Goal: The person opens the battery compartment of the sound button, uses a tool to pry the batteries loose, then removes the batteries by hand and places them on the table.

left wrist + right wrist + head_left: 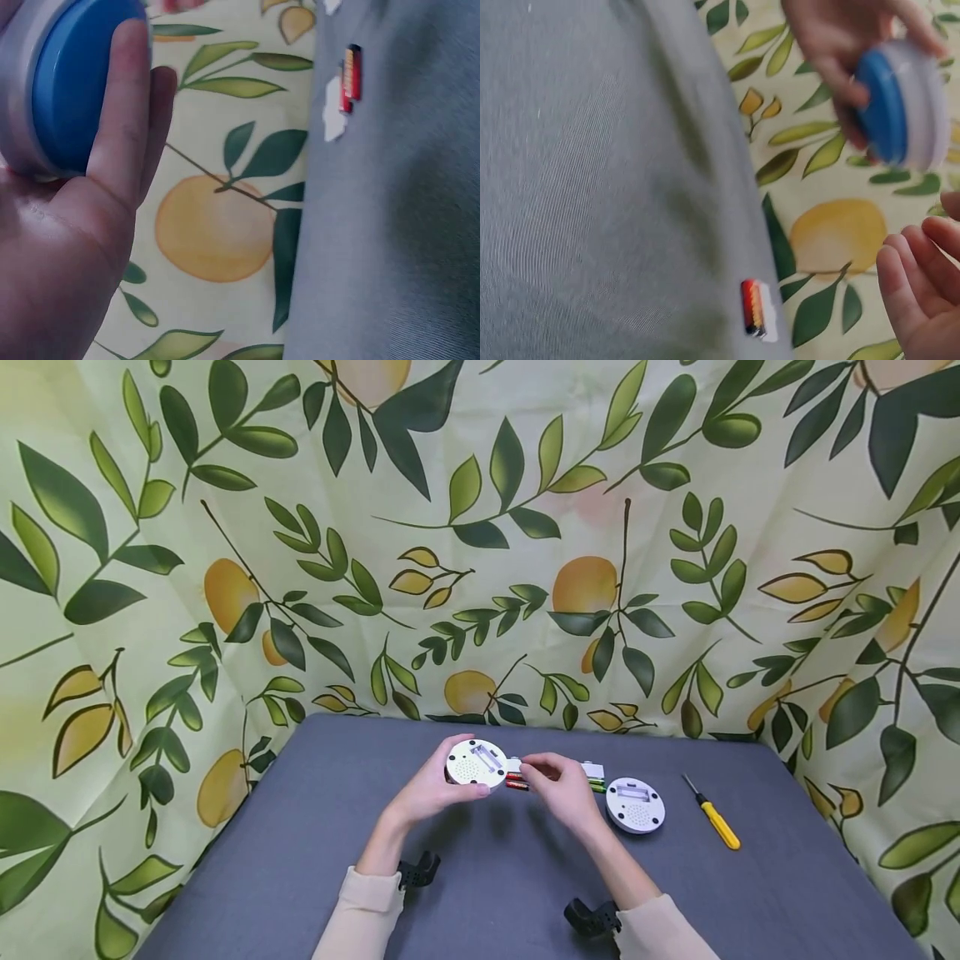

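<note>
My left hand (431, 785) grips a round white device (476, 764) with a blue top (79, 86), like a push-button buzzer. Its underside faces me, showing a battery slot, dark feet and speaker holes; the slot looks uncovered. My right hand (561, 785) is just right of it, thumb and index tips close together; whether they pinch something small cannot be seen. Beyond the hands, red batteries (516, 785) lie on the table beside a white piece (334, 112). Green batteries (597, 785), partly hidden by my right hand, lie near another white piece (592, 770).
A second round white device (635, 806) lies underside up to the right of my right hand. Farther right is a screwdriver (712, 814) with a yellow handle. The grey table (300, 877) ends at a leaf-and-fruit patterned cloth (480, 610) behind.
</note>
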`<state>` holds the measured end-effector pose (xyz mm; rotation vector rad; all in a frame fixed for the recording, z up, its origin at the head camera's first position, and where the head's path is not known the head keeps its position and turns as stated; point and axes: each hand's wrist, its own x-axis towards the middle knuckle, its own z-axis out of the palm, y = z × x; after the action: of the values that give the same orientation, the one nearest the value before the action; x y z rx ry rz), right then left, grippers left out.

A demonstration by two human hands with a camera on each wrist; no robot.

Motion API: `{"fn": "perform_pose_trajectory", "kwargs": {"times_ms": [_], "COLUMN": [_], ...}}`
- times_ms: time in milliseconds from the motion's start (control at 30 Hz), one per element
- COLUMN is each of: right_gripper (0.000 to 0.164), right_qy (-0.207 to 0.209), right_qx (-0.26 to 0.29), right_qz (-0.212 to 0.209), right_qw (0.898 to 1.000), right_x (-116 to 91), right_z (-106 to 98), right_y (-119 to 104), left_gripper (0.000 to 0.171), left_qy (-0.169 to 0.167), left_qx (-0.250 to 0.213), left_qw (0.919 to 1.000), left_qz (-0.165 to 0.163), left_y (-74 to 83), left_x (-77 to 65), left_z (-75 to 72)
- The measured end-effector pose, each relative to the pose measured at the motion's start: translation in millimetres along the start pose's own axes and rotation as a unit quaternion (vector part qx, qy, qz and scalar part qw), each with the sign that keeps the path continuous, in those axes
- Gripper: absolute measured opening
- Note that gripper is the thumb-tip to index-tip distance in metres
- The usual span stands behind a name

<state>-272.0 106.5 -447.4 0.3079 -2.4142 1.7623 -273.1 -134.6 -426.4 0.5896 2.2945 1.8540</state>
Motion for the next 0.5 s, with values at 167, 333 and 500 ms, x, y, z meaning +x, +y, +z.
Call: {"fn": "perform_pose_trajectory", "kwargs": {"times_ms": [167,333,500], "right_gripper": [0.029,0.035,0.050], "right_qy": [-0.031,-0.037,-0.053], "right_qx": [0.056,0.082,0.096], "right_qz": [-0.027,-0.045,-0.038], "right_qw": [0.998,0.995,0.993], "right_x": [-8,-12,-14], "right_z": [2,10,19], "right_y": [-10,-11,-11], "left_gripper": [0.089,0.094,0.097], "left_qy": [0.027,0.047,0.034], "left_qx": [-0.003,-0.021,-0.038], "left_qw": [0.9996,0.9987,0.9986], "left_qz": [-0.003,-0.001,0.013], "left_y": [-3.1,-5.5,-7.4], "left_x": [1.5,1.0,-0.2], "left_z": [2.2,5.7,7.8]}}
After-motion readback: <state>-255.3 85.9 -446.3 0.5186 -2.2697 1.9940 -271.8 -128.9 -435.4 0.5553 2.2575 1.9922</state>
